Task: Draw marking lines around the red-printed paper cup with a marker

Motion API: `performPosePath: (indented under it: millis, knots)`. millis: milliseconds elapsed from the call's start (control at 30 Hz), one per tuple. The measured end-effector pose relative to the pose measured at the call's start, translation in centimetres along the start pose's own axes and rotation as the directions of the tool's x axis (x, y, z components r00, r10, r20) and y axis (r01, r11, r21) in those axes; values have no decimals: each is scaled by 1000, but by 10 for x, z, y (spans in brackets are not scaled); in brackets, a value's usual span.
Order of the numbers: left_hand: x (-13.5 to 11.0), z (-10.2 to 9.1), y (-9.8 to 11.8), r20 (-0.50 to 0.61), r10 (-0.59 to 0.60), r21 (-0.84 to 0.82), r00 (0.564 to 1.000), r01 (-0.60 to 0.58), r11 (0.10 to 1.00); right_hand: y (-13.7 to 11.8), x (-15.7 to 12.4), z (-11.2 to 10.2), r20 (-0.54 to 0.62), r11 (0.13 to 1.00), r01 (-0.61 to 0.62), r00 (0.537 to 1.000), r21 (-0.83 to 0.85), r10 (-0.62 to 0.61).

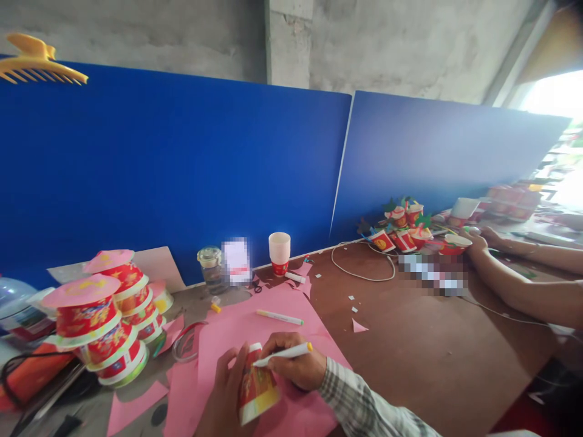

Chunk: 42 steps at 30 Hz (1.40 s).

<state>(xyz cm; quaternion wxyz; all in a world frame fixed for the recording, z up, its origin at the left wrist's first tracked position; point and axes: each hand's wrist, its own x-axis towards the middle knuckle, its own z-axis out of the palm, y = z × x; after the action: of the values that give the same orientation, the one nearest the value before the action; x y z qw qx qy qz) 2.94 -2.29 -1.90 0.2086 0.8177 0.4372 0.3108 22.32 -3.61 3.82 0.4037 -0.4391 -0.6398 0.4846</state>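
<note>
My left hand is wrapped around the side of a red and yellow paper cup, which is tilted with its wide rim toward me. In my right hand is a white marker with a yellow end, its tip at the upper part of the cup. Both hands are over sheets of pink paper. On that paper, just beyond my hands, lies another marker with a green end.
Stacked decorated cups stand at the left. A glass jar and a stack of white cups are by the blue partition. At right, another person's arms reach toward several small cups; a cable lies nearby.
</note>
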Motion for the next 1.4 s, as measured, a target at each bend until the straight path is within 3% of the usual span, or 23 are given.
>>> performPosePath:
  millis: [367,667,833,1167,1400]
  knots:
    - [-1,0,-1,2,-6,4,1000,6,1000,-5,-1,4,22,996,-54,998,77,52]
    - [-2,0,-1,-3,-6,0,1000,6,1000,-17,-10,-5,168,995,-66,984,73,53]
    - [-2,0,-1,6,-20,-3,1000,20,1000,-17,-12,-7,309,995,-87,948,38,71]
    - [-1,-1,1,16,0,31,1000,0,1000,-16,-7,-2,109,991,-97,990,96,87]
    - [-1,-1,2,34,-12,13,999,11,1000,-21,-13,-8,246,986,-136,963,99,108]
